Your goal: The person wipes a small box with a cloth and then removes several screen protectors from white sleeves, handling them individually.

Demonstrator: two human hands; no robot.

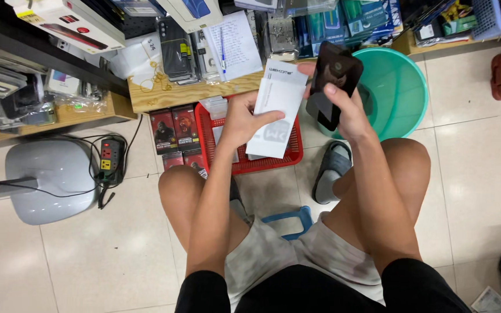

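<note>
The person sits low over a tiled floor, both hands raised in front of the knees. The left hand (240,119) has its fingers closed on one white flat package (278,110), thumb across its front, holding it upright and slightly tilted above a red basket (293,152). The right hand (343,110) has its fingers wrapped around one black phone (334,81), thumb pressed on its dark back; the phone's edge sits just beside the package's upper right corner, touching or nearly so. Behind the right hand stands one teal plastic tub (401,93) on the floor. One grey slipper (331,171) shows beneath the right forearm. To the left of the basket lie four small dark red boxes (174,128), two above and two partly seen below. A low wooden bench (163,95) carries stacked phone cases and one sheet of written paper with a blue pen (222,49) on it. Further left, one black power strip (111,156) lies beside a grey rounded stand base (50,179). One blue stool edge (291,220) shows between the knees
</note>
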